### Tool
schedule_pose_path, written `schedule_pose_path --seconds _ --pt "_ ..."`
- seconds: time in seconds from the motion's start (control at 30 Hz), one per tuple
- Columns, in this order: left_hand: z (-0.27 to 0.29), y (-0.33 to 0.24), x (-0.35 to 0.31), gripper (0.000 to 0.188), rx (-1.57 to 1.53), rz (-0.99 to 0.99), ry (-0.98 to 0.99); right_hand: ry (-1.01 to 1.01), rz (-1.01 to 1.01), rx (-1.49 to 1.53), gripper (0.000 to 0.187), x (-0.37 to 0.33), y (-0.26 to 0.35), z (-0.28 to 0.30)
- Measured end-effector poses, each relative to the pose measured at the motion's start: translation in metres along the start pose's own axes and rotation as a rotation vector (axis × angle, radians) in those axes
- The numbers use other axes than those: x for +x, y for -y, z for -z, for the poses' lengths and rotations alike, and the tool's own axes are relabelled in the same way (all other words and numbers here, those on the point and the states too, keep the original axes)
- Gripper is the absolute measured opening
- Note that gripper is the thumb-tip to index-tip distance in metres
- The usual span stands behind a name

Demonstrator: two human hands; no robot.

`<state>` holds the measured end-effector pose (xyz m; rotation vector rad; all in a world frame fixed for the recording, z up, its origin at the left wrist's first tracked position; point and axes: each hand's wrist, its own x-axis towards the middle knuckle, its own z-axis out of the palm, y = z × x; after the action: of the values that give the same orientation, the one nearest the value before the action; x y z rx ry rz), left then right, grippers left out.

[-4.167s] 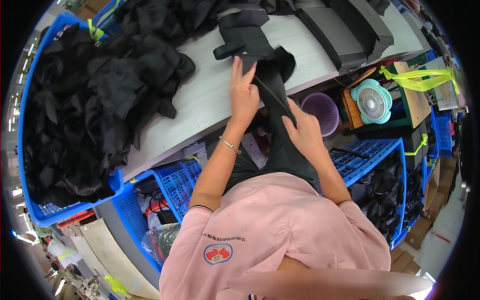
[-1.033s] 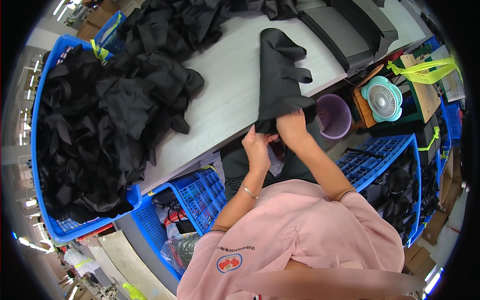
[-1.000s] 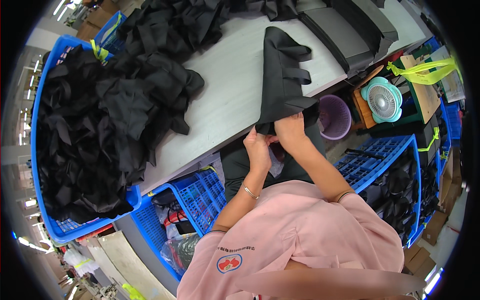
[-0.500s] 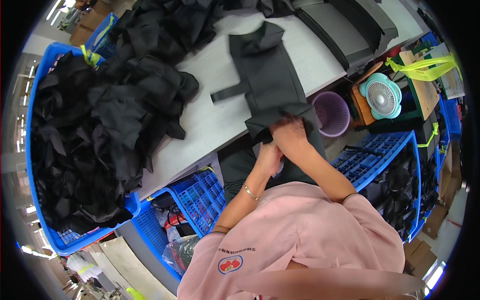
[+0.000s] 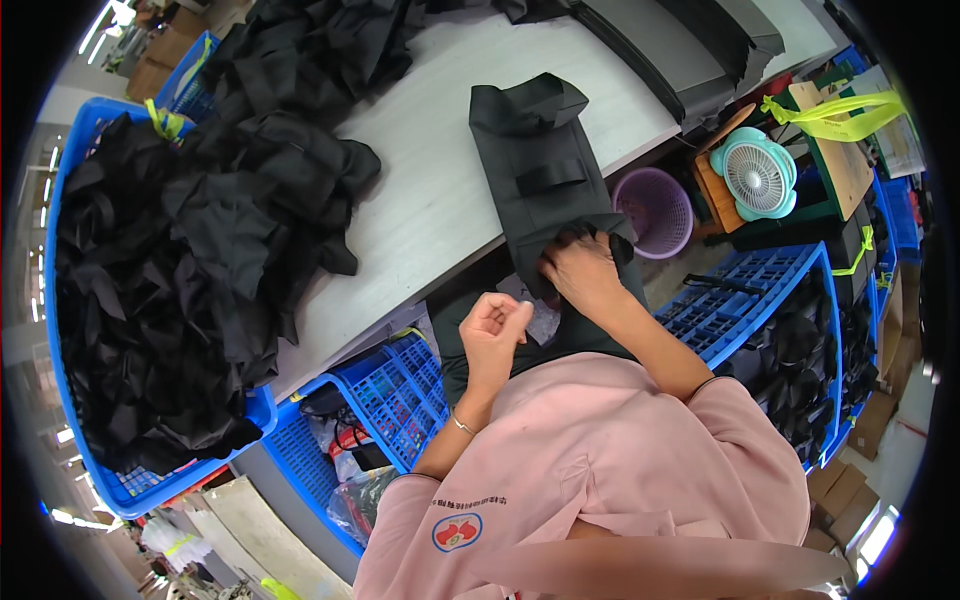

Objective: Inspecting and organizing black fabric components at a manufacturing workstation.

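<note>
A flat black fabric piece (image 5: pixel 545 185) with a strap across it lies on the grey worktable (image 5: pixel 430 190), its near end hanging over the table edge. My right hand (image 5: pixel 580 272) grips that near end, fingers bunched into the cloth. My left hand (image 5: pixel 497 328) is held just below the table edge, fingers curled closed with thumb against forefinger; whether it pinches something small I cannot make out. A large heap of black fabric pieces (image 5: pixel 210 230) covers the left of the table and fills a blue crate (image 5: pixel 95 470).
Blue plastic crates (image 5: pixel 400 385) stand under the table by my knees, more (image 5: pixel 745 300) on the right. A purple basket (image 5: pixel 655 210) and a small teal fan (image 5: pixel 758 178) sit right of the table. A dark machine (image 5: pixel 690 40) stands at the far right.
The black piece has been turned and laid flat on the table. My left hand has let go of it and dropped back, closed, while my right hand stays on its near end.
</note>
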<state>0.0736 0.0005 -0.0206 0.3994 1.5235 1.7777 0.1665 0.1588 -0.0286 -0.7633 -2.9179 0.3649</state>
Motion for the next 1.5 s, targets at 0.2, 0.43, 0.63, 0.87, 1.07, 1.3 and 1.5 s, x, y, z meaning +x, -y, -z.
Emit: schedule_pose_path --seconds 0.2,0.43,0.63,0.87,1.07,1.3,1.5 --pt "-0.002 -0.001 0.036 0.038 -0.385 0.146 0.041 0.067 0.257 0.229 0.014 -0.051 0.031 0.024" --pt "-0.015 -0.012 0.034 0.045 -0.282 0.105 0.095 -0.416 -0.392 1.182 0.009 -0.074 -0.008 0.085" --pt "-0.024 -0.009 0.019 0.045 -0.316 0.155 0.303 0.014 -0.49 1.15 0.026 -0.059 -0.046 0.067" --pt "-0.023 0.006 0.019 0.048 -0.303 0.19 0.317 0.067 -0.465 2.151 0.028 -0.067 -0.024 0.062" --pt "-0.026 0.014 0.015 0.045 -0.274 0.193 0.32 -0.533 -0.341 0.692 0.029 -0.069 -0.016 0.055" --pt "-0.03 0.024 0.023 0.04 0.172 0.015 0.154 -0.378 -0.249 0.626 0.045 -0.096 0.018 0.027" --pt "-0.051 0.0 0.014 0.061 -0.24 0.23 0.483 -0.483 -0.458 1.123 0.02 -0.113 -0.04 0.022"
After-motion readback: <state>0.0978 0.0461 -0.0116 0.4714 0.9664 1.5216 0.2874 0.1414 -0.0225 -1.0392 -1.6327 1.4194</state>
